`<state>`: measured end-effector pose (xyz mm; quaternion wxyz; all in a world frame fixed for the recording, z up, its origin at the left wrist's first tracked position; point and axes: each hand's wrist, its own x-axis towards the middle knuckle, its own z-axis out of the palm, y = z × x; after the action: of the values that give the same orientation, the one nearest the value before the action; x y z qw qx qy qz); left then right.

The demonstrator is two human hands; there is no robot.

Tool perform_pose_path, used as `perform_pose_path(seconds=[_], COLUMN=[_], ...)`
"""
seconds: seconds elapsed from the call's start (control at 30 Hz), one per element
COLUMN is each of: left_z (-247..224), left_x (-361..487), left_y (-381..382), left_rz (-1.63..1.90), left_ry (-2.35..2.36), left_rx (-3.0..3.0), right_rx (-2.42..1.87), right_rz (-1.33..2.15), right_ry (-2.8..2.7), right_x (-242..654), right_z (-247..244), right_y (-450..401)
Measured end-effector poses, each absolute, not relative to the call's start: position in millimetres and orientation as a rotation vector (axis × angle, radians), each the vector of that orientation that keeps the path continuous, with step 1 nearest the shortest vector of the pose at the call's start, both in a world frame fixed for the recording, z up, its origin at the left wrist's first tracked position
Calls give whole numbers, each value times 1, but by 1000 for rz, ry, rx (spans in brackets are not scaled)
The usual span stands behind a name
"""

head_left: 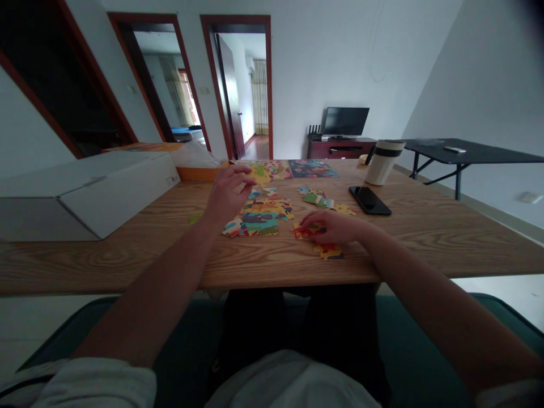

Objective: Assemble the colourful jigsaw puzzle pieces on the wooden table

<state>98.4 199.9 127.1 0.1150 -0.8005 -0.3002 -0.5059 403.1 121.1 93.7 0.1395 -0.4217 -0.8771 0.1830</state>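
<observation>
"Red jigsaw piece under your right hand: how are you holding it?"

"Fingertips curled down onto it in a light pinch, firm enough to control it without bending its edge."

"And your left hand?"

"Raised, fingers curled, just above the far side of the pieces. Whether they pinch anything, I can't tell."

"Where's the rest?"

"A bright patchwork of pieces lies mid-table on the wooden tabletop, with loose ones scattered to its right. A yellow-and-red piece sits just below my right hand."
</observation>
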Motion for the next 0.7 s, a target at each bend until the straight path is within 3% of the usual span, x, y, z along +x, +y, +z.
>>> perform_pose_path(seconds=[0.7], left_z=[136], left_x=[62], left_y=[226], left_rz=[-1461], left_ry=[-1269], left_rx=[-2191], right_rx=[-1492], right_rz=[365], right_ry=[-2116], right_x=[416], right_z=[92], right_y=[130])
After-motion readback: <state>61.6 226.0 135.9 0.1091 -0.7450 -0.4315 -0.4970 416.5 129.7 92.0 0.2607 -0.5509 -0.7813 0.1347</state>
